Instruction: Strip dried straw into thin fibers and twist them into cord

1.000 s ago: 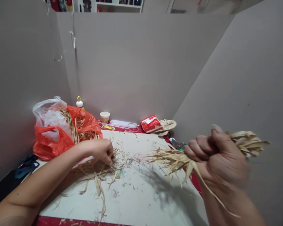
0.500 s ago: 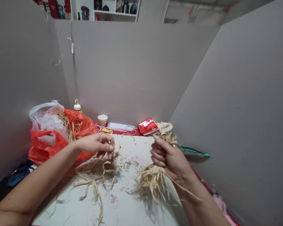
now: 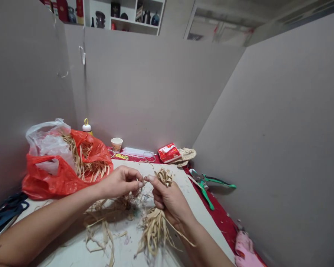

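So my corner is basically grey partition walls (image 3: 150,89) on three sides, with a white shelf (image 3: 133,21) of dark vases and boxes peeking over the top of the back one. Next biggest thing is the white board (image 3: 180,174) I'm working on, pretty scruffy, with pinkish and bluish smudges, lying over a red cloth (image 3: 224,220) that pokes out along the back and right edges. Far left there's a red plastic bag (image 3: 47,181), handles flopped open, whitish plastic inside and dry straw-coloured strips spilling up. The bundle of dried husk (image 3: 156,226) is over the middle of the board, wrapped tight in my right hand (image 3: 169,196), knotty end out the top, frayed ends hanging below. My left hand (image 3: 129,181) is curled right by my right thumb, thumb and index nearly together; can't tell if there's a strand pinched in there. Green-handled cutters (image 3: 203,181) sit splayed on the right edge, with something pink (image 3: 245,248) nearer me. Along the back: red tissue pack (image 3: 169,152) against some woven straw pieces (image 3: 187,155), then a paper cup (image 3: 117,144). Smallest of all, loose strips (image 3: 107,237) and crumbs litter the board under my left arm.
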Action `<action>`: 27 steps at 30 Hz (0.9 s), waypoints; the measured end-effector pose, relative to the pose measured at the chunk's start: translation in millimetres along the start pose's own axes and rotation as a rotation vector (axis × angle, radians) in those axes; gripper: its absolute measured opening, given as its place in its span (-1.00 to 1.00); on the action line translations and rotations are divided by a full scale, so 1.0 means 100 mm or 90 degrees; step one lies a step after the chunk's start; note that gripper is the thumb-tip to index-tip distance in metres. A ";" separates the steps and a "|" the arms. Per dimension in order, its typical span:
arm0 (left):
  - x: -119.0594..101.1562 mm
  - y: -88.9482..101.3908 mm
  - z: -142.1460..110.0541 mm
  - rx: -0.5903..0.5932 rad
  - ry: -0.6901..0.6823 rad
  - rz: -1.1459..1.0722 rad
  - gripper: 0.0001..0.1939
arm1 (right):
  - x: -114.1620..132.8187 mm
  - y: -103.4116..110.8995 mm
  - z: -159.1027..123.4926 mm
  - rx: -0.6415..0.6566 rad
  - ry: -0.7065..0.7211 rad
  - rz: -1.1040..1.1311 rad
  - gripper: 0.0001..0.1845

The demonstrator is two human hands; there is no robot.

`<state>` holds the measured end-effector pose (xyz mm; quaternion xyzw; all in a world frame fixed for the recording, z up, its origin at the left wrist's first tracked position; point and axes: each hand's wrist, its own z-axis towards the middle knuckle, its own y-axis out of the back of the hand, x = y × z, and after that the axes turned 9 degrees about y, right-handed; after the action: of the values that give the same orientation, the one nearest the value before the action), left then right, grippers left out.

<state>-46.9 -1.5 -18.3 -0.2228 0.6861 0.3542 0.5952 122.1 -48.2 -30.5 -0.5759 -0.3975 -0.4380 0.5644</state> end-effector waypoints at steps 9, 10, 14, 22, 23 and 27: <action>0.13 0.01 0.07 -0.028 0.016 0.133 -0.88 | 0.18 0.13 0.06 -0.026 0.099 0.183 -0.62; 0.16 0.03 0.08 -0.017 0.025 0.161 -0.90 | 0.21 0.16 0.06 -0.035 0.115 0.209 -0.63; 0.23 0.10 0.11 0.024 0.073 0.273 -0.91 | 0.34 0.28 0.09 -0.053 0.174 0.269 -0.68; 0.13 0.21 0.06 -0.023 0.054 0.582 -0.90 | 0.48 0.42 0.10 -0.033 0.186 0.180 -0.71; 0.11 0.25 0.05 -0.027 0.054 0.584 -0.86 | 0.50 0.42 0.09 -0.029 0.183 0.175 -0.69; -0.03 0.43 0.01 -0.064 0.082 0.575 -0.83 | 0.60 0.46 0.03 -0.023 0.195 0.146 -0.67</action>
<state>-76.6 26.9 -6.3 0.0481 0.7320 0.5964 0.3257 184.2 -49.2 13.3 -0.5541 -0.2312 -0.4604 0.6539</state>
